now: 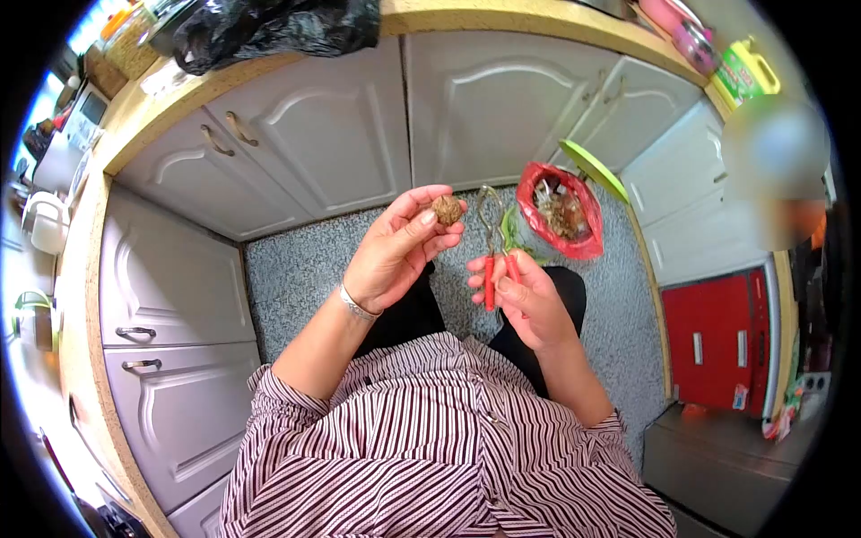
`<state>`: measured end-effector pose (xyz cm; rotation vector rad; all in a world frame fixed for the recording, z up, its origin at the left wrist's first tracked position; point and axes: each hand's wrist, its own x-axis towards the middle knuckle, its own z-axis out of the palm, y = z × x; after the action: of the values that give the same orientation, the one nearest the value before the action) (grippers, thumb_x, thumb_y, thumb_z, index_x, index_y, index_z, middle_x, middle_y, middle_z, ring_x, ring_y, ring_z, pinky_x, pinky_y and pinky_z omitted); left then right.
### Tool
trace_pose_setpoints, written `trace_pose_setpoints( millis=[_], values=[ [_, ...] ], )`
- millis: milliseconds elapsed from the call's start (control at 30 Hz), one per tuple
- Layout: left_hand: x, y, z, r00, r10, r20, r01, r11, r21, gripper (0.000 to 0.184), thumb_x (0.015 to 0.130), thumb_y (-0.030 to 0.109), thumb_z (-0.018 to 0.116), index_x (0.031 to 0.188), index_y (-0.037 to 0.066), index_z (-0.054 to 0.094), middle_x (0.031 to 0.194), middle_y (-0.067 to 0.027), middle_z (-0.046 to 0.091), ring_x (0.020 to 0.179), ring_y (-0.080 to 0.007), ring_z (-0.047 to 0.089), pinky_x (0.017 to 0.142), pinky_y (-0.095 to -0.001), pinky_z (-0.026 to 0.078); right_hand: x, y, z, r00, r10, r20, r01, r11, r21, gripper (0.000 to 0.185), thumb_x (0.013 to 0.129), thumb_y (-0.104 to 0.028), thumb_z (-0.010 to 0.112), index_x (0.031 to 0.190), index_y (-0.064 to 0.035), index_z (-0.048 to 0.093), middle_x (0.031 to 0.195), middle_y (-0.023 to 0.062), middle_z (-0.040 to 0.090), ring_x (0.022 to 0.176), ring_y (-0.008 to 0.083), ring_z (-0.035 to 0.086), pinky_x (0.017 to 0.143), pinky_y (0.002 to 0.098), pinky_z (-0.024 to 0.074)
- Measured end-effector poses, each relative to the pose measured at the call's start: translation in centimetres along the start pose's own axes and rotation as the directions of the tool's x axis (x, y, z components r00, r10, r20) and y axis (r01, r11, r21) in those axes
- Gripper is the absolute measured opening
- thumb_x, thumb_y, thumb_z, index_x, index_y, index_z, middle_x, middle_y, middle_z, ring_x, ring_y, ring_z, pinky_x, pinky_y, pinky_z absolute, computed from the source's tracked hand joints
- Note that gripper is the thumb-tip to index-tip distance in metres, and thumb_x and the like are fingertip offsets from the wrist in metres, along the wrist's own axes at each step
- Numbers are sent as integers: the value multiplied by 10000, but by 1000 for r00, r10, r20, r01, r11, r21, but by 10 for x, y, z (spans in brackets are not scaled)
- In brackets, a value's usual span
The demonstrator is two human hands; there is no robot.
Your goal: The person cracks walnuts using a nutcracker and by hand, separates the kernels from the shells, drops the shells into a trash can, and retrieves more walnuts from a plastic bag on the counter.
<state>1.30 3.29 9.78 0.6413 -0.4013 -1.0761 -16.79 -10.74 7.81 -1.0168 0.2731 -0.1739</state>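
A round brown walnut [447,211] is pinched between the thumb and fingers of my left hand [401,244], raised above the floor. Just to its right, my right hand [529,303] is closed on the red handles of a metal nutcracker [490,215], whose looped jaws point up and hold nothing. The walnut and the nutcracker are apart. Beyond my right hand, a red plastic bag [535,190] lines an open bin that holds shells and scraps. Its green lid [594,170] stands tilted at the back.
White cabinets [314,125] surround the grey speckled floor [300,269]. On the counter [430,18] lies a black plastic bag [278,31]. A green and yellow container [749,72] stands at the upper right. A red panel [717,345] is at the right. Green leaves [511,231] show beside the bin.
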Motion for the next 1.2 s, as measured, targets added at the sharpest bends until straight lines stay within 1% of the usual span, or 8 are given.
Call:
trace_pose_setpoints(
  millis=[67,200,333,567,700,833,1033,1200],
  values=[
    [3,-13,7,1000,6,-2,-5,996,94,392,965,144,605,1320,38,476,1262,-136,578,1044,-188,638,918,-296,543,-13,4,-6,999,-35,-4,35,999,-18,194,933,-172,619,1045,-34,540,1269,146,541,1091,185,572,897,313,478],
    [7,-25,24,997,-71,-5,71,993,94,384,948,119,627,1296,39,487,1200,-111,605,1050,-192,633,913,-299,539,-33,7,-11,994,-105,-6,105,993,-51,207,916,-184,647,1008,-29,546,1318,150,495,1184,211,522,999,345,410],
    [13,-41,26,997,-57,45,50,988,145,384,929,96,648,1280,48,498,1141,-85,615,1045,-181,619,894,-298,527,-47,3,-10,980,-200,13,200,970,-140,223,912,-166,658,1038,-23,542,1333,143,464,1256,233,467,1079,385,335],
    [9,-47,41,998,-13,68,-8,954,299,534,872,99,717,1342,25,475,1069,-39,589,999,-143,579,932,-312,484,-52,10,-16,972,-214,98,231,946,-229,260,890,-129,680,1081,-21,540,1310,127,445,1278,225,422,1086,366,319],
    [6,-44,36,986,-144,88,109,941,321,514,861,125,736,1311,33,506,1002,-14,563,973,-130,564,877,-301,496,-52,9,-12,969,-206,135,237,929,-283,226,893,-83,663,1068,-10,540,1298,124,450,1260,228,468,1073,361,355],
    [1,-43,27,982,-149,114,109,947,301,453,856,120,740,1252,53,533,1016,-15,571,970,-126,563,865,-298,500,-54,3,1,982,-136,133,170,939,-298,200,899,-51,644,1063,-4,540,1300,129,449,1237,224,506,1059,359,385],
    [-6,-41,23,991,-88,103,57,962,268,435,837,111,760,1212,84,543,1109,-45,606,1027,-126,577,917,-303,484,-52,6,11,990,-110,89,134,930,-342,166,908,-27,617,1041,-7,519,1230,137,537,1160,205,566,1020,353,432],
    [-9,-39,19,983,-91,162,50,970,238,437,838,113,760,1210,88,531,1182,-86,613,1053,-133,582,950,-302,472,-50,9,19,996,-92,7,91,959,-268,256,933,1,573,1149,-9,437,1163,141,587,1062,174,611,934,310,488]
  ],
)
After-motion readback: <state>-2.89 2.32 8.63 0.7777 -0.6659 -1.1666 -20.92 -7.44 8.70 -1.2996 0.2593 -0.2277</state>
